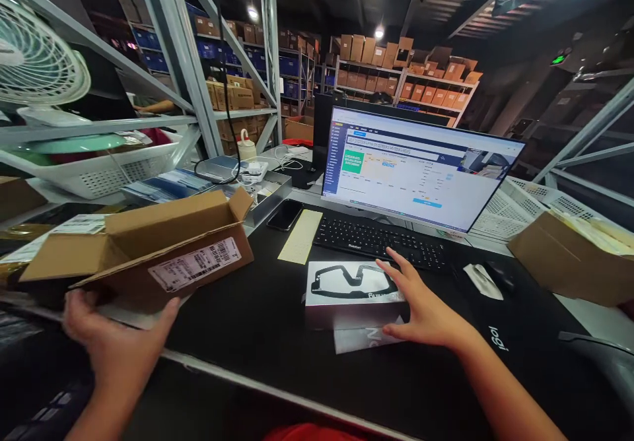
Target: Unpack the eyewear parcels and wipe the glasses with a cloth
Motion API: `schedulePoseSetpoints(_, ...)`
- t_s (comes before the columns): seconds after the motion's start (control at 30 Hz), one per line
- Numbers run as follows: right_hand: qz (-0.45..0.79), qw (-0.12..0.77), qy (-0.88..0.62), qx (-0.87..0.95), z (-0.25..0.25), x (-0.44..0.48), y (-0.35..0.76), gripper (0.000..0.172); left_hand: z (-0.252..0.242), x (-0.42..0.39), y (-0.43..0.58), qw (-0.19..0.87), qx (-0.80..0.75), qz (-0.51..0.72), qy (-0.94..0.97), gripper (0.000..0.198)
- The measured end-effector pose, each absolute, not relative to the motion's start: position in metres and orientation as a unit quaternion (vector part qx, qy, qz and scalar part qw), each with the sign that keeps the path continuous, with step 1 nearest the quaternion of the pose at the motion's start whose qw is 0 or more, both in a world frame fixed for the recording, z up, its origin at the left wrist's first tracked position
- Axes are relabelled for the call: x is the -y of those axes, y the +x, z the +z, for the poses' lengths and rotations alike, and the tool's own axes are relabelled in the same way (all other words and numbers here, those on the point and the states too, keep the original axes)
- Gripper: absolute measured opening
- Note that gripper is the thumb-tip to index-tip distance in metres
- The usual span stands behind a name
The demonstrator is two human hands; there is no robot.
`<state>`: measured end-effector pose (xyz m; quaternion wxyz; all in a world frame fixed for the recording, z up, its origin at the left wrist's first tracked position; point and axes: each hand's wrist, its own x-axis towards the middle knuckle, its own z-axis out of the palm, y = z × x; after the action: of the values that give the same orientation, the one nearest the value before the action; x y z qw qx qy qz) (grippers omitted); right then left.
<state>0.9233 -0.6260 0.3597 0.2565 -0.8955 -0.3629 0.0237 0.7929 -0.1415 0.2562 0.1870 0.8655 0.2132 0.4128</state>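
Note:
My left hand [116,339] grips the lower front edge of an open cardboard box [133,276], its thumb on the right and its fingers partly hidden at the left. The box is tilted, flaps spread, with a printed shipping label [195,265] on its side. My right hand [416,305] has its fingers spread at the right end of a white product box [347,289] with a black glasses-like outline on top. Whether the fingertips touch that box I cannot tell. A pale printed sleeve or paper [354,340] lies under the box's front edge.
A black keyboard [376,239] and a lit monitor [416,170] stand behind the white box. A phone [284,214] and a yellow paper pad [300,236] lie to the left. At right are a mouse [498,276] and another cardboard box [569,256].

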Motion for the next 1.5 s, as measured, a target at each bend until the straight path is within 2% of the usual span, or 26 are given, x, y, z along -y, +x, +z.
schedulePoseSetpoints(0.13, 0.047, 0.193, -0.895, 0.4, 0.373, 0.595, 0.942, 0.113, 0.255, 0.178, 0.795, 0.081, -0.229, 0.512, 0.824, 0.119)
schedulePoseSetpoints(0.17, 0.056, 0.181, -0.896, 0.401, 0.372, 0.589, 0.946, 0.114, 0.256, 0.19, 0.795, 0.071, -0.22, 0.516, 0.825, 0.114)
schedulePoseSetpoints(0.27, 0.079, 0.178, -0.9, 0.391, 0.367, 0.585, 0.954, 0.119, 0.257, 0.224, 0.797, 0.098, -0.126, 0.479, 0.863, 0.082)
schedulePoseSetpoints(0.37, 0.082, 0.247, -0.893, 0.367, 0.362, 0.607, 0.954, 0.122, 0.257, 0.245, 0.805, 0.186, -0.001, 0.412, 0.892, 0.066)
schedulePoseSetpoints(0.53, 0.07, 0.402, -0.861, 0.304, 0.348, 0.678, 0.948, 0.123, 0.252, 0.258, 0.821, 0.327, 0.067, 0.275, 0.901, 0.081)
schedulePoseSetpoints(0.7, 0.03, 0.462, -0.846, 0.263, 0.349, 0.74, 0.938, 0.125, 0.264, 0.287, 0.845, 0.351, 0.121, 0.15, 0.916, 0.104)
schedulePoseSetpoints(0.77, 0.018, 0.449, -0.862, 0.236, 0.357, 0.761, 0.933, 0.123, 0.274, 0.306, 0.857, 0.344, 0.136, 0.07, 0.926, 0.099)
schedulePoseSetpoints(0.87, -0.011, 0.38, -0.908, 0.175, 0.371, 0.79, 0.923, 0.116, 0.283, 0.336, 0.876, 0.328, 0.163, -0.019, 0.93, 0.075)
schedulePoseSetpoints(1.0, -0.062, 0.282, -0.953, 0.096, 0.372, 0.82, 0.909, 0.106, 0.285, 0.363, 0.898, 0.312, 0.176, -0.047, 0.932, 0.048)
schedulePoseSetpoints(1.13, -0.053, 0.239, -0.968, 0.062, 0.353, 0.835, 0.899, 0.102, 0.287, 0.373, 0.916, 0.33, 0.191, -0.089, 0.92, 0.031)
schedulePoseSetpoints(1.27, -0.047, 0.2, -0.976, 0.068, 0.349, 0.828, 0.892, 0.095, 0.296, 0.373, 0.933, 0.391, 0.208, -0.106, 0.89, 0.009)
schedulePoseSetpoints(1.4, -0.132, 0.222, -0.957, 0.13, 0.371, 0.772, 0.877, 0.069, 0.303, 0.369, 0.945, 0.471, 0.194, -0.046, 0.859, 0.017)
schedulePoseSetpoints(1.47, -0.126, 0.246, -0.94, 0.199, 0.38, 0.724, 0.872, 0.064, 0.303, 0.366, 0.946, 0.508, 0.188, -0.013, 0.84, 0.022)
schedulePoseSetpoints(1.5, -0.112, 0.251, -0.935, 0.226, 0.381, 0.7, 0.873, 0.069, 0.303, 0.365, 0.946, 0.524, 0.187, 0.001, 0.831, 0.023)
